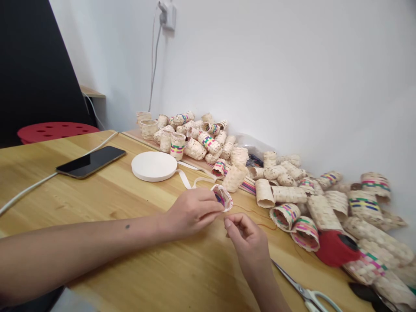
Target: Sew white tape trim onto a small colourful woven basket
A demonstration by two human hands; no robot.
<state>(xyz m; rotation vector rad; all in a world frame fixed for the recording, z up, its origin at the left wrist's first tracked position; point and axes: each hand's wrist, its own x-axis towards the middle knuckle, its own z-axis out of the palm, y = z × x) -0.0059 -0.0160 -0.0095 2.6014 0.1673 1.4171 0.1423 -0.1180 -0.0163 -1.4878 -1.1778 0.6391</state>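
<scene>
My left hand (pixel 194 213) is closed around a small woven basket (pixel 228 199), whose open mouth faces right. Pink-and-white wrapping shows along its rim, and colored strips are visible inside; my fingers hide most of the body. Just to the right and slightly lower, my right hand (pixel 248 240) has thumb and forefinger pinched together. What it grips is too small or hidden to make out. An orange thread (pixel 266 226) lies on the table beyond the right hand. White ribbon (pixel 184 178) runs from a flat white roll (pixel 154 166) toward the basket.
Many woven baskets (pixel 290 195) are heaped along the wall. Scissors (pixel 300 289) lie at front right, near a red item (pixel 334 249). A phone (pixel 91 161) rests across a white cable (pixel 30 189) at left. A red stool (pixel 58 131) stands beyond the table (pixel 130 203).
</scene>
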